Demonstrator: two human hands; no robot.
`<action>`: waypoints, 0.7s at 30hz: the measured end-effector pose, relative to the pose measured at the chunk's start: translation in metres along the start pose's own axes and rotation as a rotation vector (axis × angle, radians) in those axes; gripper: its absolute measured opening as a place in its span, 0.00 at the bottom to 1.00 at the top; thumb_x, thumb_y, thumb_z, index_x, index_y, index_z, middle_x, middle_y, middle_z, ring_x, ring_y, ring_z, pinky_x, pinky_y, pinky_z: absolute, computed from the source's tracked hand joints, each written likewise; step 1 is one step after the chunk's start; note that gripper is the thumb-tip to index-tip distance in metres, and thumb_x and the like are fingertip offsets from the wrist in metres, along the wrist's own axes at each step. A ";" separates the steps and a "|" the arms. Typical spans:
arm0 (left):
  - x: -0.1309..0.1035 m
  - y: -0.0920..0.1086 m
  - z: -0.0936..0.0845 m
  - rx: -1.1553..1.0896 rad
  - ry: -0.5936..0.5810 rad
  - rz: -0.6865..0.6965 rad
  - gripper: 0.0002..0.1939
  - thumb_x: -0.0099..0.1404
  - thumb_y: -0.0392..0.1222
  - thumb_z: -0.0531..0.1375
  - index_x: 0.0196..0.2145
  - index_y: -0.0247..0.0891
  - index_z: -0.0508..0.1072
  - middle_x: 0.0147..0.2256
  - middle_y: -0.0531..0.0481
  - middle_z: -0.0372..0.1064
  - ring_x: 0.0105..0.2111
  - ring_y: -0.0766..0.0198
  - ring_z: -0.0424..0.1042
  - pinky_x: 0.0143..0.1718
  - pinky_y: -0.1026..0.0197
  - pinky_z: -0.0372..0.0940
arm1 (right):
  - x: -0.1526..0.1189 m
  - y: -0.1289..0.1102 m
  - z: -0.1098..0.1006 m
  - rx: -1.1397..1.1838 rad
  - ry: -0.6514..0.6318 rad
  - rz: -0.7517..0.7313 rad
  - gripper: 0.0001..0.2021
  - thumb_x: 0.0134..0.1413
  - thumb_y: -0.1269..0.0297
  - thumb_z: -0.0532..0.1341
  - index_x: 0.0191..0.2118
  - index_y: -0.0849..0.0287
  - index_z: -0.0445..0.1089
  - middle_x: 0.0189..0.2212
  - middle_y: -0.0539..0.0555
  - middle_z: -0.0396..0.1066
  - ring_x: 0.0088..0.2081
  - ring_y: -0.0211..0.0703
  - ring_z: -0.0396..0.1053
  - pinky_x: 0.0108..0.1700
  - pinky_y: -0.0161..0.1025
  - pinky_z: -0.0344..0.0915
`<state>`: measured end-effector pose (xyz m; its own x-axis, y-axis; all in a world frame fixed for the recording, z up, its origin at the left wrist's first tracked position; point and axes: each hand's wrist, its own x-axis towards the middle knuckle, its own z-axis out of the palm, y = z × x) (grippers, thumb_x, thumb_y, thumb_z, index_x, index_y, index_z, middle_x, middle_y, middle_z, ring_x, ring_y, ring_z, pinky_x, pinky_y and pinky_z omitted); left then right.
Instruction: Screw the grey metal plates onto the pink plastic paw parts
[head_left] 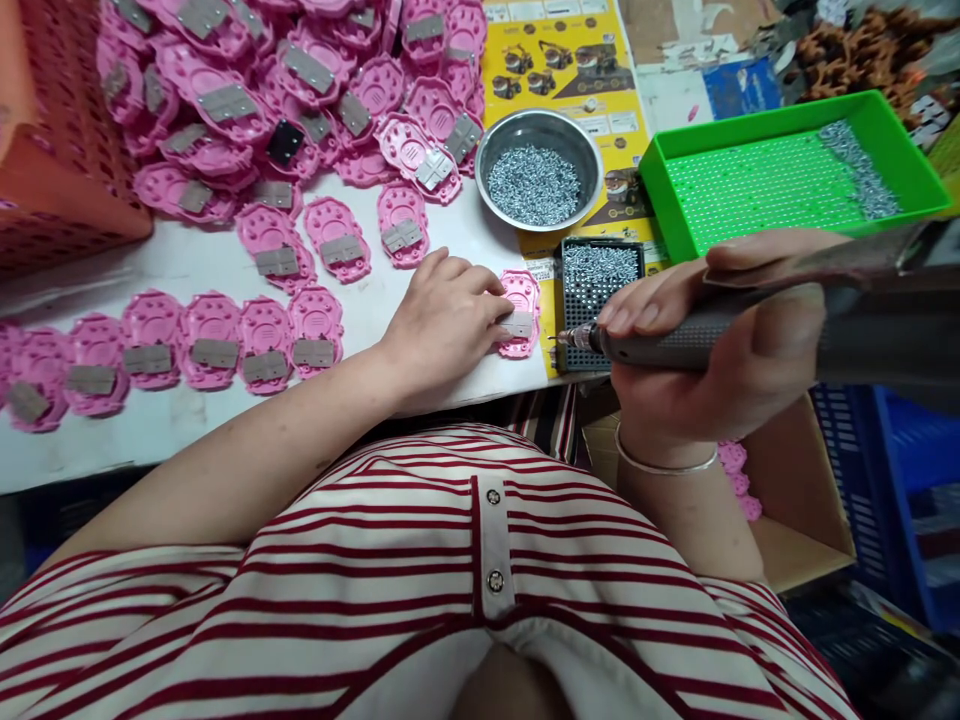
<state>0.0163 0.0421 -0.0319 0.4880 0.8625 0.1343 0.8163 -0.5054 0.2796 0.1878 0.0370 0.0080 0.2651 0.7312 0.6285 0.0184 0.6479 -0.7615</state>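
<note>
My right hand is wrapped tight round a grey electric screwdriver, its bit pointing left, just short of the pink casing. That piece lies on the white table near its front edge: scalloped, glossy, raised lines moulded inside, and a dull grey metal plate set across its lower half. My left hand's bent fingers touch its left side; I can't tell whether they pinch or only rest. Just right sits a black tray of screws. Beyond are a steel bowl of screws and a heap of similar casings.
</note>
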 end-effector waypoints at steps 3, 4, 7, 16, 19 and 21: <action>-0.001 0.000 0.002 -0.022 -0.006 -0.012 0.10 0.70 0.45 0.62 0.44 0.45 0.84 0.47 0.45 0.78 0.51 0.48 0.70 0.65 0.34 0.55 | -0.001 0.006 0.001 0.084 0.028 -0.010 0.12 0.57 0.49 0.64 0.32 0.52 0.69 0.17 0.41 0.53 0.15 0.28 0.57 0.19 0.31 0.61; -0.001 0.000 0.002 -0.027 -0.011 -0.016 0.10 0.70 0.45 0.63 0.44 0.45 0.84 0.48 0.45 0.78 0.51 0.48 0.70 0.66 0.34 0.55 | -0.001 0.007 0.001 0.106 0.027 -0.022 0.12 0.56 0.49 0.65 0.33 0.51 0.70 0.17 0.41 0.53 0.14 0.28 0.56 0.18 0.31 0.61; 0.000 0.001 0.003 -0.044 -0.027 -0.021 0.10 0.70 0.44 0.63 0.45 0.44 0.84 0.49 0.45 0.77 0.52 0.48 0.69 0.67 0.32 0.53 | -0.001 0.012 0.000 0.128 0.014 -0.002 0.12 0.57 0.48 0.66 0.36 0.51 0.73 0.18 0.41 0.55 0.16 0.27 0.59 0.20 0.30 0.64; 0.002 0.002 0.003 -0.039 -0.056 -0.025 0.10 0.70 0.44 0.63 0.45 0.44 0.83 0.49 0.45 0.77 0.52 0.48 0.69 0.67 0.31 0.52 | -0.001 0.021 0.006 0.194 0.014 0.053 0.13 0.56 0.49 0.67 0.38 0.53 0.75 0.18 0.40 0.60 0.17 0.28 0.62 0.22 0.30 0.66; 0.002 0.003 0.003 -0.036 -0.052 -0.026 0.10 0.70 0.43 0.63 0.45 0.44 0.83 0.49 0.46 0.78 0.52 0.48 0.69 0.67 0.31 0.52 | -0.001 0.028 0.008 0.202 0.025 0.039 0.14 0.55 0.48 0.68 0.39 0.52 0.74 0.18 0.40 0.58 0.16 0.28 0.61 0.20 0.30 0.65; 0.002 0.004 0.004 -0.034 -0.041 -0.028 0.09 0.70 0.43 0.64 0.45 0.45 0.83 0.48 0.46 0.78 0.51 0.49 0.70 0.67 0.31 0.52 | -0.002 0.031 0.009 0.184 0.025 0.045 0.15 0.55 0.47 0.68 0.39 0.52 0.74 0.18 0.40 0.57 0.17 0.28 0.61 0.21 0.30 0.66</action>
<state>0.0213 0.0418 -0.0342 0.4776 0.8743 0.0869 0.8193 -0.4789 0.3152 0.1793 0.0577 -0.0157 0.2855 0.7566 0.5883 -0.1698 0.6440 -0.7459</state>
